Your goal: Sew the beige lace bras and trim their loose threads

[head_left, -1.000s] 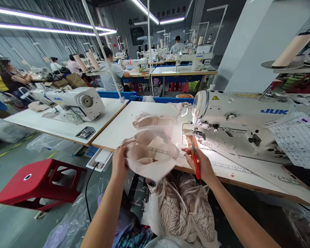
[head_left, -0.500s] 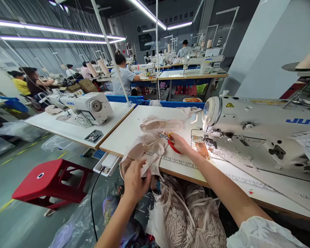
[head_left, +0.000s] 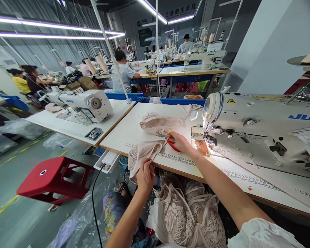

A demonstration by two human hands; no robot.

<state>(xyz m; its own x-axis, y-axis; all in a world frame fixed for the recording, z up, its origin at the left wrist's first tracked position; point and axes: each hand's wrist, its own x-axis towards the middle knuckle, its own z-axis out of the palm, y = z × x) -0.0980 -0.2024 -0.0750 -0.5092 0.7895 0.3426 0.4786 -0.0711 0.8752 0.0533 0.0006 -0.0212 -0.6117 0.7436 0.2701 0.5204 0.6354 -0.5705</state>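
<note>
My right hand is closed around scissors with red handles, whose blades point left just above the tabletop. My left hand pinches the edge of a beige lace bra that hangs partly over the table's front edge. Behind the blades lies another beige lace piece, flat on the table. Several more beige lace bras are heaped below the table edge, over my lap.
A JUKI sewing machine with its lamp lit stands at right. To the left are a second machine, a red stool and a small white drawer. Other people sit at machines farther back.
My left hand has gone from loosely spread over the bra to pinching its edge, slightly right. The bra has shifted and its shape changed. The scissors remain in my right hand.
</note>
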